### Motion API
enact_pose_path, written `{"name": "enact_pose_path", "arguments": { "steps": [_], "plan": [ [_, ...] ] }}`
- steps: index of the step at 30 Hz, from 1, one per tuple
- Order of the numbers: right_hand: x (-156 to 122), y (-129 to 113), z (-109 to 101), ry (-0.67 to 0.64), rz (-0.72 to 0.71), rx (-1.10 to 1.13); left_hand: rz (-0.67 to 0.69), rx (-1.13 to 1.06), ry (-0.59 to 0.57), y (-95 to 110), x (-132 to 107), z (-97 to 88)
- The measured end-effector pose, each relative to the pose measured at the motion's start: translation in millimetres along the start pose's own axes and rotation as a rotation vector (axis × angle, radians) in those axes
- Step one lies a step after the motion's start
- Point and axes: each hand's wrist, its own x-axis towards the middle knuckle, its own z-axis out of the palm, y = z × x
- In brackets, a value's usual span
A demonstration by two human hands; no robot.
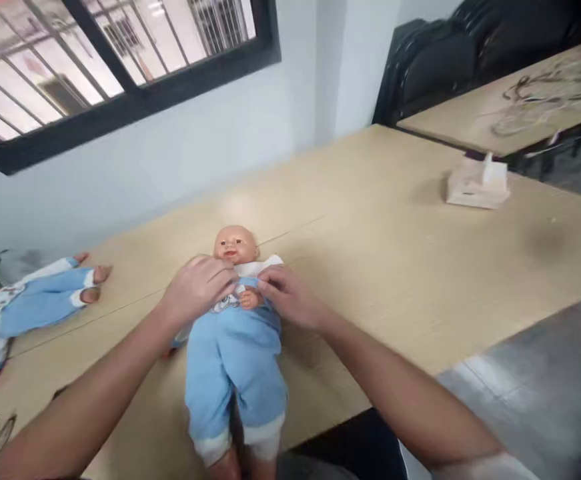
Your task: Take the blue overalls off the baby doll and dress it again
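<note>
A baby doll (pixel 235 248) in a blue and white romper (pixel 235 360) lies face up on the wooden table (pixel 395 253), head away from me. My left hand (pixel 197 288) rests on the doll's chest, its fingers curled and pinching the clothing near the neck. On the other side of the chest, the closed fingers of my right hand (pixel 290 297) grip the blue fabric by the doll's small hand. Both of my forearms reach in from the bottom edge.
A second doll (pixel 35 303) in the same blue outfit lies at the far left of the table. A tissue box (pixel 477 183) sits at the back right. Another table (pixel 510 100) with cables and black chairs (pixel 440 60) stand behind. A barred window is on the wall.
</note>
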Motion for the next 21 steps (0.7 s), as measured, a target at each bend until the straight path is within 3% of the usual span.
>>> {"name": "enact_pose_path", "arguments": {
  "steps": [5,9,16,21],
  "plan": [
    [-4.6,-2.8,-5.5,0.032,0.079,-0.075,0.035,-0.016,-0.066,12.2,3.0,-9.0],
    [-7.3,2.9,-4.1,0.025,0.192,0.065,-0.011,-0.138,-0.179,27.2,8.5,-11.6],
    [-2.5,9.9,-13.1,0.072,0.343,0.377,-0.051,-0.198,-0.069,33.5,9.3,-1.8],
    [-1.0,16.5,-40.8,-0.091,0.495,0.535,-0.120,-0.398,-0.088,29.5,-3.6,-6.3]
  ]
}}
